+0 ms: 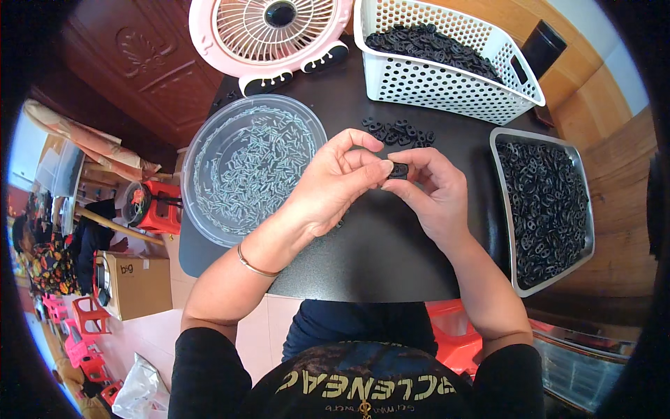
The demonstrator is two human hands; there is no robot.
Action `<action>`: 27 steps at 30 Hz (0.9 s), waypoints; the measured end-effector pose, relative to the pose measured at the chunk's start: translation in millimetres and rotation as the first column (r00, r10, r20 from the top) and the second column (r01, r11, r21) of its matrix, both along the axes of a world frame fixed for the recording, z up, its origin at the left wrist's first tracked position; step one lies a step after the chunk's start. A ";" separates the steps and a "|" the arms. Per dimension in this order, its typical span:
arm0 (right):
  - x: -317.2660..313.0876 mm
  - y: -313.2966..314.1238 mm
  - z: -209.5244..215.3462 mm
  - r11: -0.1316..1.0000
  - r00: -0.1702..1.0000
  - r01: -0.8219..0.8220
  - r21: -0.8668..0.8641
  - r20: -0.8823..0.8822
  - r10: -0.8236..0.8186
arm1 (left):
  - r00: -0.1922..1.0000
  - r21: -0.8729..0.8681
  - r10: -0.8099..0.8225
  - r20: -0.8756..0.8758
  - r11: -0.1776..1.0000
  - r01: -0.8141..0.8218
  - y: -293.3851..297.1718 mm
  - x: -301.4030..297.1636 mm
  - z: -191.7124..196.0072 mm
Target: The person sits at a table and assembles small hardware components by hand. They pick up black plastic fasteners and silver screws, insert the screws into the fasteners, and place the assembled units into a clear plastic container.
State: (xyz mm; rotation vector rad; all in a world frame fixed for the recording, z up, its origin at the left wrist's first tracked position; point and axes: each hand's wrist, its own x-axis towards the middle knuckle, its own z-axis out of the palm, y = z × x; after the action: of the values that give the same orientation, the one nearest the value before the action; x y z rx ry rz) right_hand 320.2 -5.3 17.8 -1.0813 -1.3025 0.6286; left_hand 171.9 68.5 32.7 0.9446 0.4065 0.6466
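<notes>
A small black plastic part (398, 170) is pinched between the thumb and index finger of my right hand (441, 199). My left hand (333, 178) comes at it from the other side, thumb and index finger pressed together against the part's left end. Anything between those left fingertips is too small to make out. Just beyond my hands lies a loose group of similar black parts (401, 133) on the dark table (370, 265). Left of my left hand stands a clear round bowl (197, 222) of short, thin silvery pieces (262, 164) that look like springs.
A white perforated basket (447, 98) with black pieces stands at the back right. At the right edge is a metal tray (518, 279) full of black oval pieces. A pink fan (202, 35) stands behind the bowl. On the floor at left are a cardboard box (143, 283) and stools.
</notes>
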 end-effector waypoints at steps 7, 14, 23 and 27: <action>-0.8 0.8 -1.1 0.999 0.998 -0.045 0.000 -0.052 0.045 | 1.000 0.028 -0.013 0.012 1.000 0.012 2.0 -1.8 -0.3; 2.9 -0.2 -0.9 0.999 0.999 -0.048 -0.026 -0.014 0.047 | 1.000 0.056 -0.004 0.001 0.998 0.004 1.6 -1.3 2.1; 6.7 -3.3 -0.2 0.999 0.999 -0.045 -0.012 -0.007 0.045 | 1.000 0.073 -0.030 -0.004 0.997 0.030 2.0 -2.0 1.3; 7.2 -3.9 1.9 0.999 0.999 -0.032 -0.015 0.011 0.032 | 0.999 0.063 -0.047 0.009 0.997 0.047 2.2 -2.4 2.7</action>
State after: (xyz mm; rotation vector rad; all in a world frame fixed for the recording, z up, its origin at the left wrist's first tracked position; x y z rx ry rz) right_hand 327.4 -9.2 19.6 -1.0795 -1.3292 0.6575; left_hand 169.5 70.6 35.4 1.0069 0.3557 0.6239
